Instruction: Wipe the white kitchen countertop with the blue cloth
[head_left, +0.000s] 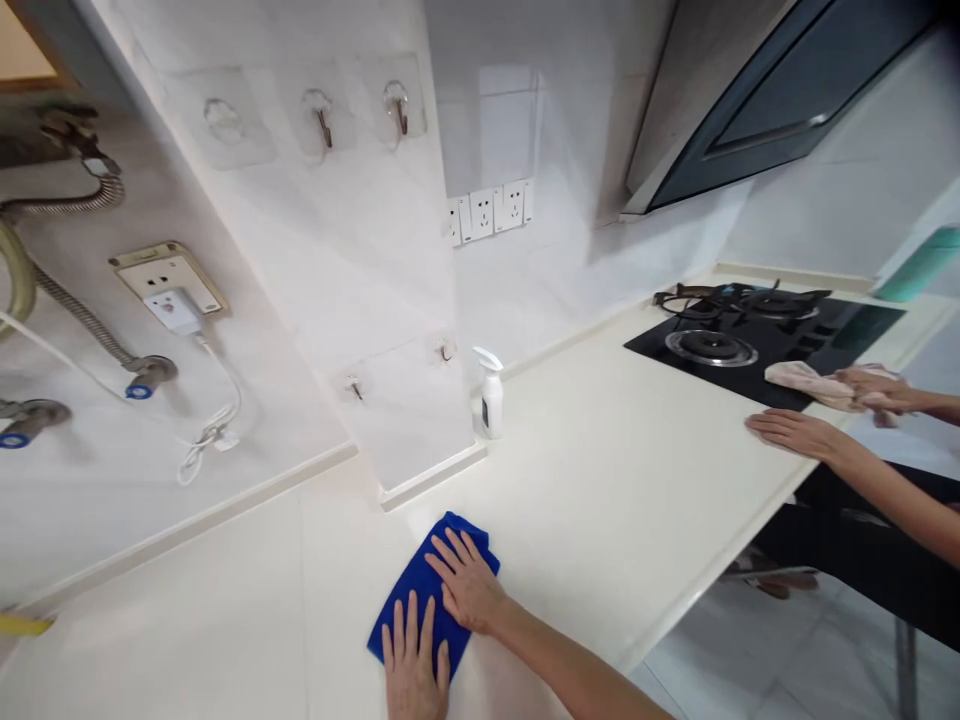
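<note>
Bottom centre of frame: blue cloth [422, 575], long axis rising rightward; left hand [415, 670] on lower end, right hand [474, 592] on upper, both spread flat, gripping nothing.

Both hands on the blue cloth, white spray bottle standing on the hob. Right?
One slip: the bottle stands on the counter, not on the hob; the head view shows it. The left hand and right hand do rest on the blue cloth.
</note>
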